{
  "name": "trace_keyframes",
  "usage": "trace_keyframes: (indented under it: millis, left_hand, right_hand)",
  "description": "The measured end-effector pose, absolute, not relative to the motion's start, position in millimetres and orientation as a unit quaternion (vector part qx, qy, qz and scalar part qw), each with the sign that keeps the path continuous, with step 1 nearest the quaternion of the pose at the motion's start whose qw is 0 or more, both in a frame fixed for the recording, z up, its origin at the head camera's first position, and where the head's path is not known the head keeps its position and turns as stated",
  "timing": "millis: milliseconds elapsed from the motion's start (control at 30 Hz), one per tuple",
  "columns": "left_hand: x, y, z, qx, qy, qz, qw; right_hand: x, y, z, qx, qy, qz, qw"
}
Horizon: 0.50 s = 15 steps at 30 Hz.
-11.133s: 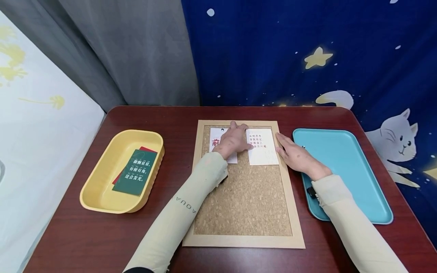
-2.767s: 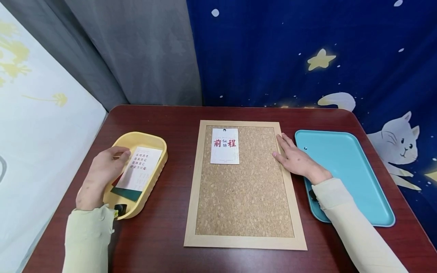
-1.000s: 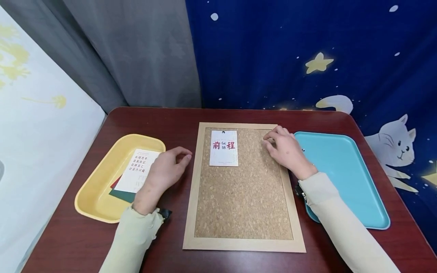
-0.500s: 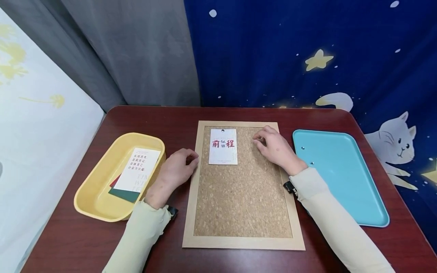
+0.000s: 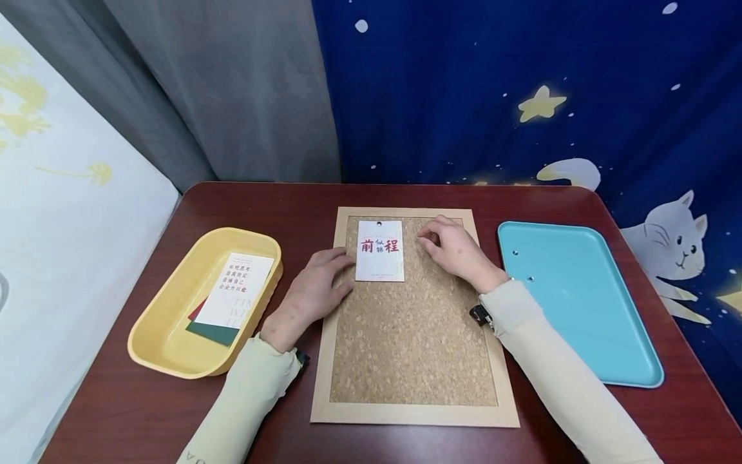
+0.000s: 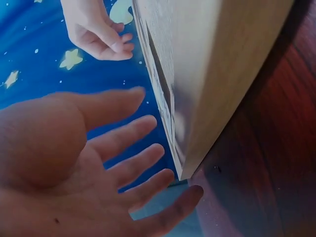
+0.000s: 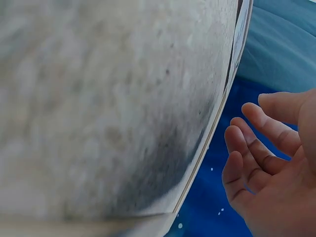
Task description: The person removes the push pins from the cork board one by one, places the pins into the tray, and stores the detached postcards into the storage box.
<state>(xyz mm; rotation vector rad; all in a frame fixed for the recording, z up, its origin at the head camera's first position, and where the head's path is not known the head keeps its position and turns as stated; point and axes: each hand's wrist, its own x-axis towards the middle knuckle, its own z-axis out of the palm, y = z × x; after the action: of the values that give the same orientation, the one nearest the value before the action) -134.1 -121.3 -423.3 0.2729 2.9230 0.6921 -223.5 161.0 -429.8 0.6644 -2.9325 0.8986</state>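
A white card [image 5: 379, 264] with red and dark characters lies at the upper left of the wood-framed corkboard [image 5: 414, 348], with a small pin [image 5: 379, 223] at its top edge. My left hand [image 5: 313, 287] is over the board's left frame, fingers spread beside the card's left edge and holding nothing. Across the card, my right hand [image 5: 455, 252] hovers over the upper cork, its fingers loosely bent. Nothing shows between the thumb and fingers of the right hand [image 7: 276, 163] in the right wrist view. In the left wrist view, the left hand [image 6: 98, 158] is palm-up with fingers apart.
On the left, a yellow basket [image 5: 153, 322] holds another white card [image 5: 234, 290] over a green card [image 5: 214, 332] and a red one. A blue tray [image 5: 591, 309] at right carries two small pins [image 5: 515, 253]. Curtains hang behind the table [image 5: 278, 200].
The second white card, on the board 11.1 s ago, is now in the yellow basket. Since then the left hand has moved from basket to board, and the right hand leftward from the frame.
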Motion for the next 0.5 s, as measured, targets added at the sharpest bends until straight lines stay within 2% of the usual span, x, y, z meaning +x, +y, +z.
trace_keyframes:
  millis: [500]
  left_hand:
    - [-138.3, -115.4, -428.9, 0.130, 0.966, 0.207, 0.086]
  right_hand:
    - [-232.7, 147.3, -434.9, 0.209, -0.925, 0.317, -0.018]
